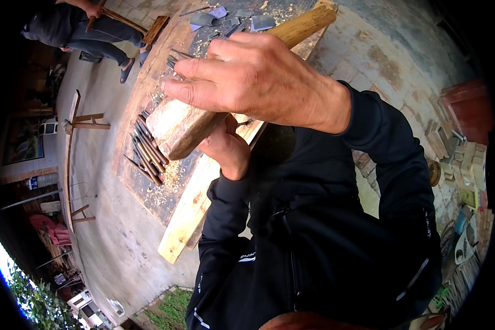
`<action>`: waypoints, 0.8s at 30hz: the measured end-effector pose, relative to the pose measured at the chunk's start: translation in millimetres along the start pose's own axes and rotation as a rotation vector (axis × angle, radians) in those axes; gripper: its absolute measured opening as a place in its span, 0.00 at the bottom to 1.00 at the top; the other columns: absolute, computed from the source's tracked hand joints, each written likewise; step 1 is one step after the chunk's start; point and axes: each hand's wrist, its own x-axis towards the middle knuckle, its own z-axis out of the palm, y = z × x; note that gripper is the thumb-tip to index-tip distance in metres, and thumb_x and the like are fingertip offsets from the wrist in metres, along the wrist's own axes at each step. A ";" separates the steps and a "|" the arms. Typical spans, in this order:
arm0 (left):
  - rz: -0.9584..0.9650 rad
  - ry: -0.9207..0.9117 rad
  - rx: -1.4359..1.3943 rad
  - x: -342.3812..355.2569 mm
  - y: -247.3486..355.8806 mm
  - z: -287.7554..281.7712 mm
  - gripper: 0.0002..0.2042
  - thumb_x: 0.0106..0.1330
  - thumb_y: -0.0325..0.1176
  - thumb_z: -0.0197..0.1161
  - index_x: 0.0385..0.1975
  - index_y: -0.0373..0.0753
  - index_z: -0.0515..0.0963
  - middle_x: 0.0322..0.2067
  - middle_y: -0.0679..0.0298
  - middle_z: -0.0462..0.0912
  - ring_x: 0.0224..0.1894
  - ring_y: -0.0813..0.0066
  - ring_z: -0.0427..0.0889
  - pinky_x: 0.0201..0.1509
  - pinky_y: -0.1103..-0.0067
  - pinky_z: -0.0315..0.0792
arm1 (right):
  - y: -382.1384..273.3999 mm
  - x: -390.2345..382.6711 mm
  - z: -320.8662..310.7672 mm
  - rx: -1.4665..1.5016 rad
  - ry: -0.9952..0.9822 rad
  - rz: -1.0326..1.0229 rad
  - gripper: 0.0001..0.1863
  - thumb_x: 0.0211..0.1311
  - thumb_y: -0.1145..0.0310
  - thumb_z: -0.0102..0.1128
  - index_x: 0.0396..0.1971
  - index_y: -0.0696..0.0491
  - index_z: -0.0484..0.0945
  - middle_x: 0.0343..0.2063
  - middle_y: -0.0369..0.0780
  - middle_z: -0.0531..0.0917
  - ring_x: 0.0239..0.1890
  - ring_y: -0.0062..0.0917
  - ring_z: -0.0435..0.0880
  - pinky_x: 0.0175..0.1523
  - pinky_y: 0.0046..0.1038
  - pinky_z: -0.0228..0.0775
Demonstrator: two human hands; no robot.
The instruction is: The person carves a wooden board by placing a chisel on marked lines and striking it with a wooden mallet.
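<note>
My right hand (242, 77) is in the middle upper part of the view, its fingers closed over a thick, pale wooden block (190, 132). Below and partly behind the block is my left hand (228, 148), its fingers bent and mostly hidden; whatever it holds cannot be made out. Several slim carving chisels (146, 151) lie bunched on the worktable (157, 201), left of the block, among wood shavings. More thin metal tools (176, 58) show just beyond my right fingertips.
A yellowish round log (305, 25) extends beyond my right hand. A pale plank (187, 220) runs along the table's near edge. Abrasive sheets (263, 23) lie at the far end. A person (88, 27) stands far left, holding a wooden piece; a wooden trestle (70, 159) stands left.
</note>
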 end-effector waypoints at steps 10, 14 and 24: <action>-0.103 -0.322 -0.055 29.4 -12.3 -25.8 0.07 0.70 0.25 0.60 0.45 0.33 0.76 0.19 0.71 0.69 0.15 0.86 0.59 0.19 0.82 0.51 | 14.1 18.1 -1.8 0.233 0.211 0.155 0.21 0.54 0.65 0.71 0.51 0.45 0.84 0.43 0.31 0.88 0.33 0.21 0.85 0.39 0.23 0.80; -0.117 -0.173 -0.078 20.2 2.1 -0.8 0.07 0.68 0.24 0.60 0.43 0.33 0.76 0.23 0.69 0.73 0.17 0.85 0.62 0.21 0.82 0.52 | 11.8 3.9 1.1 -0.008 -0.099 0.044 0.22 0.55 0.67 0.69 0.53 0.44 0.85 0.47 0.30 0.89 0.33 0.20 0.84 0.37 0.23 0.79; -0.280 -0.627 -0.049 42.3 4.1 -24.0 0.21 0.70 0.33 0.62 0.15 0.40 0.63 0.15 0.72 0.58 0.17 0.82 0.52 0.24 0.77 0.45 | 19.8 18.3 -5.3 0.184 0.058 0.144 0.22 0.56 0.69 0.69 0.53 0.47 0.84 0.47 0.33 0.89 0.35 0.26 0.87 0.41 0.28 0.81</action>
